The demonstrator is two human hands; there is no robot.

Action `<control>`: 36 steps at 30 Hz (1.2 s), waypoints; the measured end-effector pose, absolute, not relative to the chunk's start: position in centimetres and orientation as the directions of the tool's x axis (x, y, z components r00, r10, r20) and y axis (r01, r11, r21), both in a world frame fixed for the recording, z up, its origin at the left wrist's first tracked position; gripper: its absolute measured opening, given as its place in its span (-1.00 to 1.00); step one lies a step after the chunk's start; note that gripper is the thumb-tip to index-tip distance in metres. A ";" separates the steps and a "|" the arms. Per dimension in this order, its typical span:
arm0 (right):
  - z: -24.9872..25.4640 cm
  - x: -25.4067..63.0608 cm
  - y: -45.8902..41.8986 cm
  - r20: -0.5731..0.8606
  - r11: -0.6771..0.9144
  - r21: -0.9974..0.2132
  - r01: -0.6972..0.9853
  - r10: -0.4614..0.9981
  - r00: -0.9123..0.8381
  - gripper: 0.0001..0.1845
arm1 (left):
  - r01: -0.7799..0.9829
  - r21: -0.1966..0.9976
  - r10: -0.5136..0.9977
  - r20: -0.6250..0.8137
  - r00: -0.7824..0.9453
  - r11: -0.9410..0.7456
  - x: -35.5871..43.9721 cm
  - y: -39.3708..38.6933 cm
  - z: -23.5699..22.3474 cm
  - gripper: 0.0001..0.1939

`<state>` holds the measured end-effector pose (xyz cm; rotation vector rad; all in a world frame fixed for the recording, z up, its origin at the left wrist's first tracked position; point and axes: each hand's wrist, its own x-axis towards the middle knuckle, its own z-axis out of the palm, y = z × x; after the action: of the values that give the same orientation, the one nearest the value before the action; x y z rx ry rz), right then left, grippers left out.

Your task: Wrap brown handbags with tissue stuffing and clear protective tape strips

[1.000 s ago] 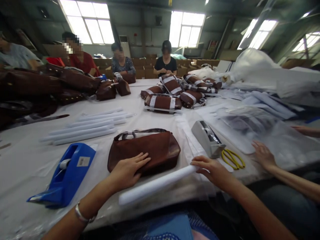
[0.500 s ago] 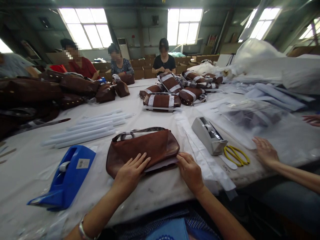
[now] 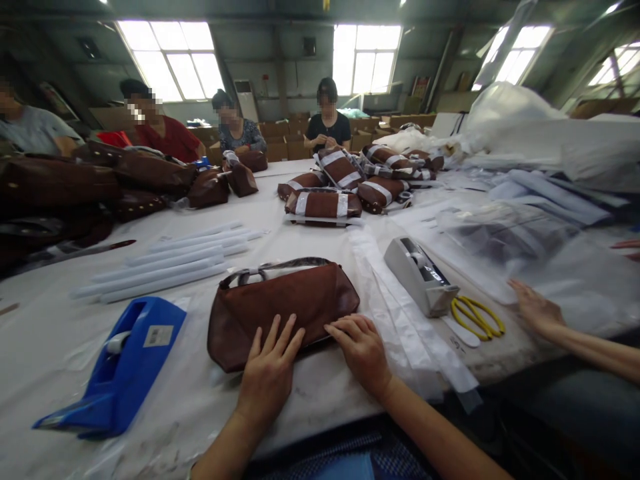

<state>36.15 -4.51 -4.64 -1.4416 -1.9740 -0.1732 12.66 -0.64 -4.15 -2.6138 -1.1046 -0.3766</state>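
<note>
A brown leather bag [image 3: 285, 300] with a strap handle lies flat on the white table [image 3: 320, 393] right in front of me. My left hand [image 3: 270, 370] rests on the bag's near edge, palm down, fingers spread. My right hand [image 3: 361, 347] sits just beside it at the bag's lower right edge, fingers bent and touching the leather. Neither hand holds anything loose.
A blue tape dispenser [image 3: 125, 363] stands at my left, a grey one [image 3: 420, 277] and yellow scissors [image 3: 477, 317] at my right. White paper strips [image 3: 405, 320], white rolls [image 3: 165, 263], wrapped bags [image 3: 323, 203] and a co-worker's hand [image 3: 537, 310] surround this spot. Several people sit at the far side.
My right hand let go of the white roll and came left to the bag's edge. The roll and pale sheet are out of sight. My left hand slid slightly right along the bag.
</note>
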 end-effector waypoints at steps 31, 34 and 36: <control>-2.6 31.2 -6.3 -0.642 -0.112 -0.469 -0.876 0.724 0.251 -0.64 | 0.734 -0.135 0.617 0.453 0.643 -0.666 12.6 0.0 -5.8 -0.38; -2.4 31.2 -5.0 -0.614 -0.164 -0.492 -0.855 0.761 0.207 -0.68 | 0.746 -0.136 0.620 0.470 0.628 -0.652 12.4 0.3 -5.7 -0.37; -2.0 30.9 -4.5 -0.588 -0.200 -0.533 -0.822 0.786 0.190 -0.69 | 0.748 -0.140 0.611 0.491 0.622 -0.649 12.2 0.5 -5.7 -0.36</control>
<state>30.95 -4.55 -1.99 -1.0115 0.0464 1.4555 12.17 0.52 -5.65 -2.5162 -1.0920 -0.5814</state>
